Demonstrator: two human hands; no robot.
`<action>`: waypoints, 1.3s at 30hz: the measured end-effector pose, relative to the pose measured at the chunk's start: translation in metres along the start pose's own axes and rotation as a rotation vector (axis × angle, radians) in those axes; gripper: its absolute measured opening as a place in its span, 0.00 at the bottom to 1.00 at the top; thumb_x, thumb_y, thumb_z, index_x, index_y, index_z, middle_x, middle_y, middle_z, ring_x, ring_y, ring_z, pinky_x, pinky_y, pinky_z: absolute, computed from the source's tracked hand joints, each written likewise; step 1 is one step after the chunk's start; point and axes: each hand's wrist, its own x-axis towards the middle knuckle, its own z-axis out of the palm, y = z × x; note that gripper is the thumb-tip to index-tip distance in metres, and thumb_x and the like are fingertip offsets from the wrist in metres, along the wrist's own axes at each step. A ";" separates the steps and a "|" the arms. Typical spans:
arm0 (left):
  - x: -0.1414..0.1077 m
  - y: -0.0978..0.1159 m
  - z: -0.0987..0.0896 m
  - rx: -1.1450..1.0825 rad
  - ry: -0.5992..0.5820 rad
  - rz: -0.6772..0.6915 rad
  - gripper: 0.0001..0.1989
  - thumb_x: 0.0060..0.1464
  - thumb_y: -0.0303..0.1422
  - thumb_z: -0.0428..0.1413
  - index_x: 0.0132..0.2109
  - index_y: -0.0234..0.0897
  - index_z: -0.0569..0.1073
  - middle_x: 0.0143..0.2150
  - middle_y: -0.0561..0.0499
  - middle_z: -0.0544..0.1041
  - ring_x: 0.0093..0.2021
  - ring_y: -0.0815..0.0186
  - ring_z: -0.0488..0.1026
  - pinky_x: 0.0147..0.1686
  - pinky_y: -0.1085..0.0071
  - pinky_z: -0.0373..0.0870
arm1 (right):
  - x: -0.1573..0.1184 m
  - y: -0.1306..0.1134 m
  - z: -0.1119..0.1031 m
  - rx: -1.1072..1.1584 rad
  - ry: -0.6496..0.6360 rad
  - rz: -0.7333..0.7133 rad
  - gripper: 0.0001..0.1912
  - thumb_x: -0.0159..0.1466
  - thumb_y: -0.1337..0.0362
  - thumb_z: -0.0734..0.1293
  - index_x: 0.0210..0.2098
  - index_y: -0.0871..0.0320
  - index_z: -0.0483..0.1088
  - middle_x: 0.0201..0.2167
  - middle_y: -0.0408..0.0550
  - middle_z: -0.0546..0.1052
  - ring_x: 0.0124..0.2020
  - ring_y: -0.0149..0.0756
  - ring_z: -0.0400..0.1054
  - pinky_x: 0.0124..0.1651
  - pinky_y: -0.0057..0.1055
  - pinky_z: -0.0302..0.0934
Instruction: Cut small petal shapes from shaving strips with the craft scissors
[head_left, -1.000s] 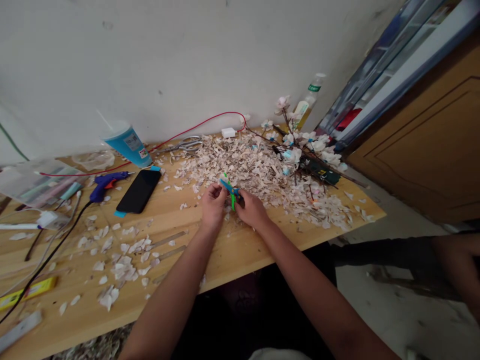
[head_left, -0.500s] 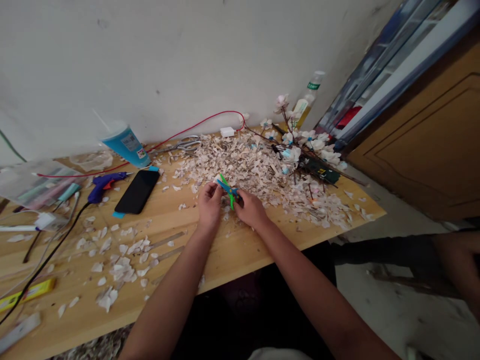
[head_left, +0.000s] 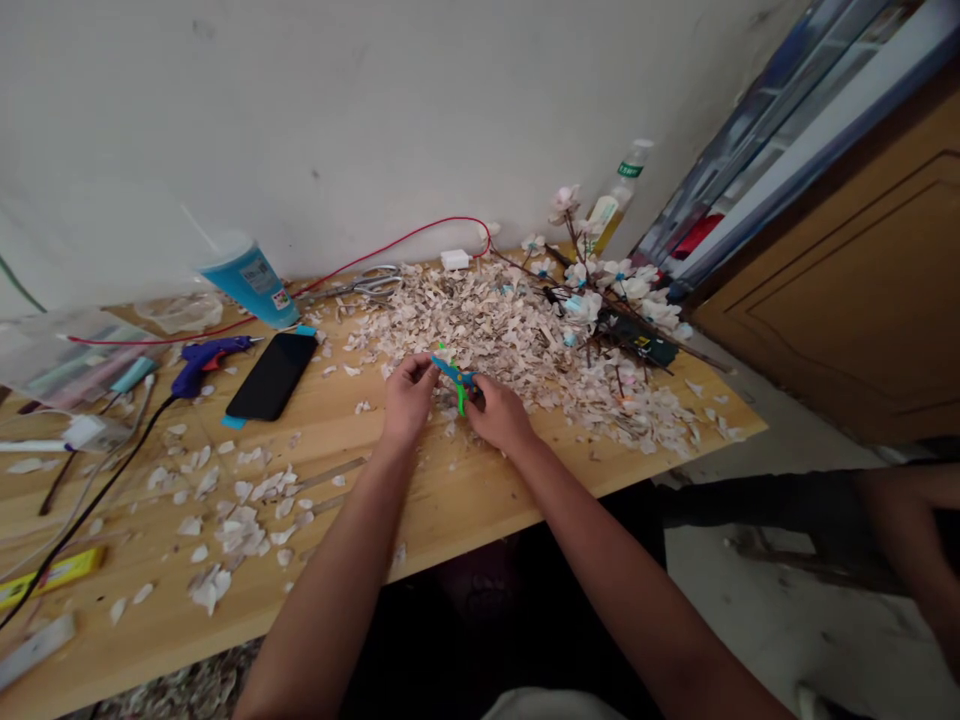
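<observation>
My right hand [head_left: 501,410] is closed around small plastic scissors [head_left: 454,374] with one blue and one green half, their blades pointing away and to the left. Just left of the blade tips, my left hand [head_left: 409,395] is closed in a pinch. Whatever sits between its fingertips is too small or hidden to make out. Behind both hands spreads a heap of pale, dry petal-like scraps [head_left: 480,310]. At the heap's right lie brown branches bearing white flowers with blue bits [head_left: 583,308].
Left on the wooden table [head_left: 442,520] are a black phone [head_left: 272,377], a purple glue gun [head_left: 202,364], a blue cup [head_left: 259,285] and a yellow box [head_left: 56,575]. Metal scissors [head_left: 375,281] and a bottle [head_left: 619,200] stand or lie behind. Another person's arm [head_left: 911,540] shows at right.
My left hand has moved slightly left, away from the scissors. The scissors' blades have drawn closer together. A whitish bit seen earlier by the left fingertips no longer shows clearly.
</observation>
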 end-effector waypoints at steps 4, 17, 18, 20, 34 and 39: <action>0.001 -0.002 0.001 -0.025 -0.025 -0.023 0.08 0.47 0.36 0.65 0.33 0.36 0.77 0.25 0.54 0.74 0.24 0.72 0.67 0.27 0.75 0.63 | 0.000 0.000 0.000 0.012 0.014 0.007 0.06 0.63 0.61 0.66 0.39 0.55 0.70 0.34 0.48 0.77 0.36 0.39 0.69 0.38 0.32 0.57; -0.018 -0.008 0.021 -0.346 0.010 -0.170 0.12 0.49 0.38 0.66 0.35 0.37 0.73 0.27 0.55 0.74 0.24 0.72 0.69 0.24 0.76 0.66 | -0.001 -0.002 -0.004 0.058 -0.018 0.023 0.11 0.61 0.61 0.65 0.43 0.54 0.71 0.36 0.49 0.78 0.37 0.42 0.71 0.39 0.34 0.59; -0.020 -0.009 0.024 -0.373 0.022 -0.182 0.12 0.49 0.37 0.67 0.35 0.37 0.72 0.26 0.56 0.72 0.22 0.73 0.68 0.23 0.77 0.65 | -0.001 -0.002 -0.004 0.061 -0.024 0.030 0.12 0.61 0.61 0.65 0.44 0.54 0.72 0.36 0.49 0.79 0.37 0.42 0.71 0.39 0.34 0.59; -0.023 -0.009 0.028 -0.415 0.049 -0.207 0.13 0.48 0.36 0.67 0.33 0.38 0.70 0.24 0.58 0.70 0.20 0.74 0.66 0.22 0.77 0.64 | -0.001 -0.003 -0.005 0.061 -0.040 0.043 0.13 0.62 0.60 0.65 0.45 0.54 0.72 0.36 0.49 0.79 0.37 0.42 0.71 0.39 0.34 0.59; -0.014 0.002 0.016 -0.210 -0.046 -0.138 0.14 0.46 0.41 0.68 0.31 0.37 0.74 0.25 0.55 0.73 0.23 0.72 0.68 0.24 0.75 0.66 | -0.001 -0.005 -0.007 0.050 -0.039 0.055 0.11 0.61 0.61 0.65 0.44 0.54 0.73 0.35 0.49 0.79 0.35 0.41 0.70 0.37 0.33 0.58; 0.001 0.010 -0.002 -0.024 -0.162 -0.068 0.15 0.46 0.41 0.68 0.31 0.35 0.76 0.26 0.51 0.77 0.28 0.69 0.74 0.31 0.73 0.70 | -0.001 -0.004 -0.008 0.045 -0.052 0.062 0.09 0.62 0.62 0.65 0.42 0.54 0.72 0.33 0.48 0.78 0.34 0.40 0.69 0.36 0.32 0.56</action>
